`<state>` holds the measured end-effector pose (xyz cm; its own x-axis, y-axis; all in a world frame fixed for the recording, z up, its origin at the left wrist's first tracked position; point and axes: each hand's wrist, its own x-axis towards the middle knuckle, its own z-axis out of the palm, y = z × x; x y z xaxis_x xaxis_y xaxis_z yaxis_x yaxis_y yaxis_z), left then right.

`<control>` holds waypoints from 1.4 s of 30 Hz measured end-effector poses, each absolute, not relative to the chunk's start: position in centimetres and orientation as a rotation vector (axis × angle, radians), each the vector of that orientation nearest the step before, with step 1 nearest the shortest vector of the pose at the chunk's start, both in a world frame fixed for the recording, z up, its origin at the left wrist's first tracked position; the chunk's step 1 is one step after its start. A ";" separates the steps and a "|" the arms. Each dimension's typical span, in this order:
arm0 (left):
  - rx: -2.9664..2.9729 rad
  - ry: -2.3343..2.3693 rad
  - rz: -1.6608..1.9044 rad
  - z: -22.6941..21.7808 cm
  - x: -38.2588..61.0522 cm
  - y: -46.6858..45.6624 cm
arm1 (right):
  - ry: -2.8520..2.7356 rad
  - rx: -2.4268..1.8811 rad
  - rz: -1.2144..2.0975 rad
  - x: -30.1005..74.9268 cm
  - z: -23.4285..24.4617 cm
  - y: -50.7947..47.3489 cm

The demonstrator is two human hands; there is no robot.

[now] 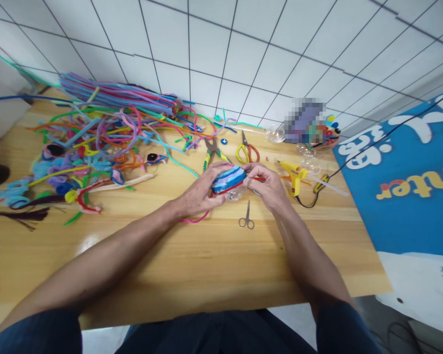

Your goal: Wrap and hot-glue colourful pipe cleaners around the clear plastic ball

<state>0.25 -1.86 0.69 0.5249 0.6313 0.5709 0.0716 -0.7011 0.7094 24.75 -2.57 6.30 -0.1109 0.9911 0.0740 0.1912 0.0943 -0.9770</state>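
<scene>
My left hand (200, 192) and my right hand (266, 185) meet at the middle of a wooden table (192, 265). Both are closed round a small round object wrapped in blue, purple and red pipe cleaners (228, 179), with a clear part showing underneath. My left fingers curl over its left side. My right fingers pinch its right side, where a red strand sticks out. A pink pipe cleaner (194, 219) trails on the table below my left hand.
Small silver scissors (246, 220) lie just in front of my hands. Behind them are pliers (211, 151), red-handled scissors (247, 151) and a yellow glue gun (294, 174) with its cord. A large heap of coloured pipe cleaners (107, 123) covers the table's left.
</scene>
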 end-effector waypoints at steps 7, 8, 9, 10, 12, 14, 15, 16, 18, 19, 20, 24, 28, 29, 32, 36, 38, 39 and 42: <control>2.159 0.533 1.142 0.7 0.1 -1.7 | -1.418 -1.265 1.131 24.6 6.2 -2.6; 2.174 0.534 1.132 0.6 0.1 -1.7 | -1.399 -1.266 1.141 24.7 6.2 -2.5; 2.190 0.537 1.125 0.5 0.1 -1.6 | -1.378 -1.265 1.151 24.7 6.1 -2.4; 2.205 0.538 1.119 0.4 0.1 -1.6 | -1.356 -1.264 1.160 24.7 6.0 -2.3; 2.232 0.548 1.103 0.3 0.0 -1.6 | -1.324 -1.266 1.169 24.8 5.9 -2.0; 2.254 0.584 1.087 0.3 -0.1 -1.7 | -1.314 -1.271 1.166 24.8 5.7 -1.9; 2.263 0.609 1.084 0.4 -0.2 -1.7 | -1.313 -1.275 1.162 24.8 5.7 -1.9; 2.272 0.635 1.086 0.5 -0.3 -1.8 | -1.312 -1.280 1.158 24.8 5.7 -1.9; 2.293 0.679 1.097 0.8 -0.4 -1.9 | -1.308 -1.288 1.152 24.7 5.7 -1.9; 2.303 0.693 1.105 0.9 -0.4 -2.0 | -1.305 -1.290 1.152 24.6 5.8 -2.0; 2.313 0.700 1.116 1.0 -0.5 -2.0 | -1.302 -1.290 1.155 24.6 5.8 -2.0; 2.342 0.696 1.181 1.1 -0.4 -2.1 | -1.292 -1.289 1.169 24.6 5.9 -2.1; 2.376 0.708 1.180 0.8 -0.4 -1.9 | -1.314 -1.285 1.151 24.6 5.8 -2.1; 2.382 0.713 1.177 0.6 -0.5 -1.8 | -1.322 -1.284 1.147 24.6 5.7 -2.1; 2.379 0.713 1.189 0.2 -0.6 -1.6 | -1.346 -1.292 1.131 24.7 5.5 -2.1; 2.323 0.711 1.221 0.3 -0.3 -1.8 | -1.366 -1.312 1.117 24.8 5.3 -2.1; 2.268 0.707 1.238 0.5 0.0 -2.0 | -1.398 -1.307 1.114 24.9 5.4 -2.2; 2.240 0.704 1.248 0.7 0.2 -2.1 | -1.427 -1.299 1.112 24.9 5.6 -2.2; 2.158 0.712 1.280 0.9 0.6 -2.2 | -1.557 -1.289 0.985 24.7 6.5 -2.8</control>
